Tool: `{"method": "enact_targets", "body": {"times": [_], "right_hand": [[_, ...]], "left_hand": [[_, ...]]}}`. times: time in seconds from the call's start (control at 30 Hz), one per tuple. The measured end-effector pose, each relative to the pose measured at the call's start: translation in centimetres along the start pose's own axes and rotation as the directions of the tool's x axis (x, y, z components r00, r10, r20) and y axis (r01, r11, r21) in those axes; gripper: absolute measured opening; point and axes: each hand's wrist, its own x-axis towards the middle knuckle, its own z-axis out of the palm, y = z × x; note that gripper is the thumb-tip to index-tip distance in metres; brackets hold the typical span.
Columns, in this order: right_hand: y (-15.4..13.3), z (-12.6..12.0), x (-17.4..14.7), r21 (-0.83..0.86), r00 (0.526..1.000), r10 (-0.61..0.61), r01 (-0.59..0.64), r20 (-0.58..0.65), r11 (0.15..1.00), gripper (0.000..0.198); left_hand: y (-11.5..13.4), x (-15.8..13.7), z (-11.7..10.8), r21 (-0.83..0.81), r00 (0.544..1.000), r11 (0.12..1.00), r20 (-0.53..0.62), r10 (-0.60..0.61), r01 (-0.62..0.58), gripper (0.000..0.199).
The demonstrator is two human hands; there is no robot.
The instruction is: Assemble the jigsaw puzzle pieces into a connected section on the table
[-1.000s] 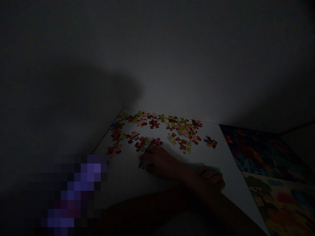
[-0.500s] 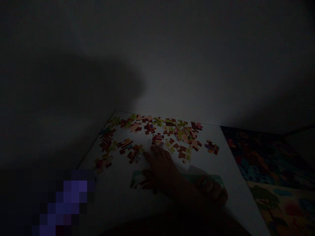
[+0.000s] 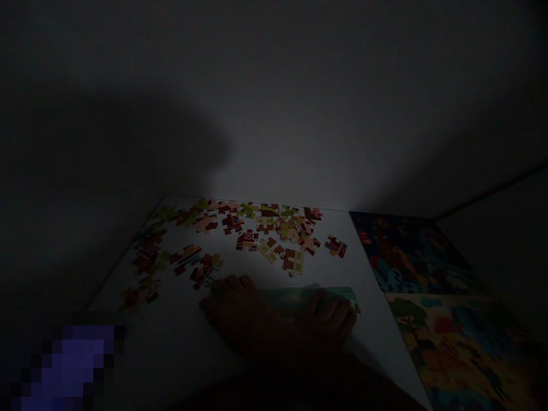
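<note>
The scene is very dark. My left hand lies flat on the white table, fingers spread, just in front of the nearest loose puzzle pieces. It covers the left end of a greenish strip of joined puzzle pieces. My right hand sits at the strip's right part, its fingers curled over the near edge. Several more loose, colourful pieces lie scattered along the table's far side, by the wall.
Two colourful printed picture boards lie to the right, a dark one and a brighter one nearer me. A plain wall stands behind the table. The table's left edge runs diagonally, and a blurred purple patch sits at the bottom left.
My left hand drew back from the loose pieces toward me, onto the strip's left end. The view shifted right, so everything slid left in frame. My right hand stays on the strip.
</note>
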Motion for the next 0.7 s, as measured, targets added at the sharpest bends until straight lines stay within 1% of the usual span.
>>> {"method": "enact_targets", "body": {"times": [0.1, 0.23, 0.37, 0.43, 0.57, 0.63, 0.7], "right_hand": [[0.6, -0.3, -0.1, 0.003, 0.999, 0.028, -0.028, -0.033, 1.0, 0.018], [0.8, -0.4, -0.3, 0.021, 0.998, 0.029, -0.028, -0.047, 0.999, 0.021], [0.8, -0.3, -0.3, 0.041, 0.997, 0.03, -0.027, -0.069, 0.999, 0.021], [0.8, -0.3, -0.3, 0.045, 0.997, 0.039, -0.036, -0.07, 0.998, 0.02], [1.0, -0.2, -0.4, 0.053, 0.997, 0.025, -0.021, -0.078, 0.998, 0.021], [1.1, -0.1, -0.4, 0.065, 0.998, 0.015, -0.011, -0.067, 0.998, 0.024], [1.2, -0.1, -0.4, 0.083, 0.998, 0.012, -0.008, -0.058, 0.997, 0.026]], "left_hand": [[-0.1, -0.3, 0.7, 0.039, 1.0, 0.999, -0.026, 0.01, -0.009, 0.043], [-0.4, -0.6, 1.4, 0.1, 0.995, 0.995, -0.094, 0.023, -0.013, 0.042], [-0.1, -0.6, 1.9, 0.137, 0.986, 0.99, -0.164, 0.001, 0.022, 0.038], [0.0, -0.5, 1.9, 0.13, 0.989, 0.991, -0.146, -0.008, 0.028, 0.038], [0.1, -0.5, 1.6, 0.093, 0.999, 0.996, -0.042, -0.013, 0.017, 0.039], [0.0, -0.7, 1.7, 0.086, 0.999, 0.996, -0.048, -0.005, 0.009, 0.039], [-0.1, -0.8, 2.2, 0.094, 0.996, 0.995, -0.094, -0.001, 0.01, 0.039]]}}
